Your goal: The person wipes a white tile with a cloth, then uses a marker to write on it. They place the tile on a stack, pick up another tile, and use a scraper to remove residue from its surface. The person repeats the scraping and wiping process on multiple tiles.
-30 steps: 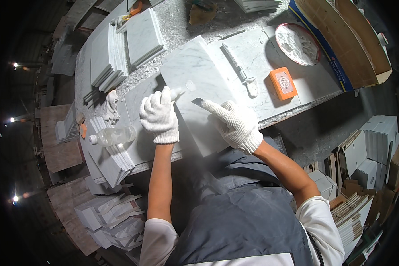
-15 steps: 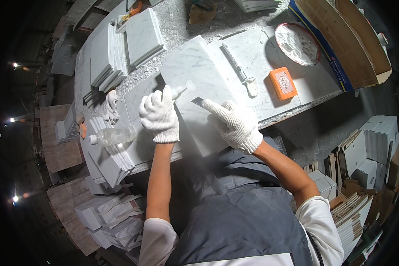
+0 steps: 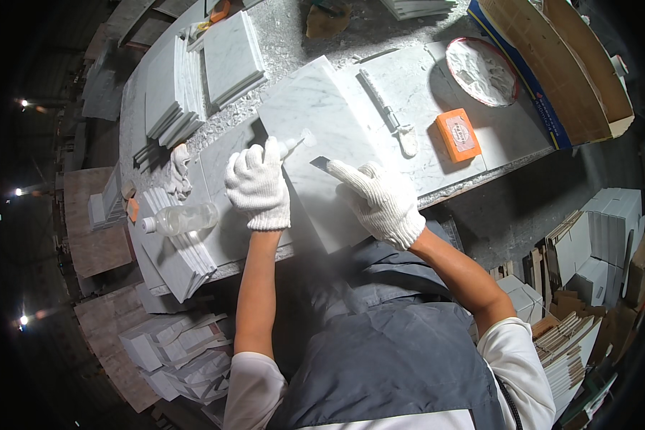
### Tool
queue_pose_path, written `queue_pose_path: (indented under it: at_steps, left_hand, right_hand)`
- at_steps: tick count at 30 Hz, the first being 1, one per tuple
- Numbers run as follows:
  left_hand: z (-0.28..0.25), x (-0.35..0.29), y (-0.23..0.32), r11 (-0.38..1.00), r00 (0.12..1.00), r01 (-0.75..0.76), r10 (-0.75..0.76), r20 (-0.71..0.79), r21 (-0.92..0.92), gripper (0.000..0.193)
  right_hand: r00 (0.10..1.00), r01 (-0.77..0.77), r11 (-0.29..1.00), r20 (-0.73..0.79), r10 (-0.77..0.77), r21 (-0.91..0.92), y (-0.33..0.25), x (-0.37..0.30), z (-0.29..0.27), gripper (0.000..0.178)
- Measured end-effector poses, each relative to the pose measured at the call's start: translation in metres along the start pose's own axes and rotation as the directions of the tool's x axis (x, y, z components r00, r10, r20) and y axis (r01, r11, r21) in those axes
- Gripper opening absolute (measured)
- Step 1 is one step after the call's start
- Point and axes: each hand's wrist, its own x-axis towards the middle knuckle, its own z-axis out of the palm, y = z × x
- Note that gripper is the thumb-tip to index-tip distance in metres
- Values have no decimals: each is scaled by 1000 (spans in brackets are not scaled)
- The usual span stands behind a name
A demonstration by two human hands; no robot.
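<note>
A white marble tile [image 3: 322,100] with grey veins lies in front of me at a slant. My left hand [image 3: 256,183], in a white knitted glove, is closed round a small squeeze bottle [image 3: 287,147]. Its nozzle points at a small glossy wet patch [image 3: 307,137] on the tile. My right hand [image 3: 380,197], gloved the same way, grips a thin metal scraper blade [image 3: 320,164], index finger stretched along it. The blade's tip is just above or on the tile; I cannot tell which. Any handle is hidden inside the glove.
Stacked tiles [image 3: 172,100] stand at the far left. A clear bottle [image 3: 186,219] lies on tiles at the near left. To the right are a white-smeared tool [image 3: 406,140], an orange box [image 3: 458,135], a round tub of white powder [image 3: 480,72] and a cardboard box [image 3: 559,64].
The nozzle has shifted very slightly over the tile, and the wet patch under it looks a little different in shape. My right hand with the scraper blade stays in place.
</note>
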Motion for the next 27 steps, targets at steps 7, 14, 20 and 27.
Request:
queue_pose_path:
  at_steps: [7, 14, 20, 27]
  left_hand:
    - [3, -4, 0, 1000, 999, 30, -29, 44, -6, 30]
    - [-3, -1, 2, 1000, 999, 23, -24, 42, 21, 38]
    - [-4, -1, 3, 999, 998, 45, -46, 38, 32, 35]
    - [3, -16, 2, 942, 948, 309, -295, 123, -128, 39]
  right_hand:
    - [1000, -4, 1000, -1, 4, -1, -1, 0, 0, 51]
    - [994, 89, 996, -68, -88, 1, 2, 1, 2, 49]
    - [1000, 9, 999, -9, -9, 35, 0, 0, 1, 53]
    - [1000, 4, 1000, -4, -4, 17, 1, 0, 2, 53]
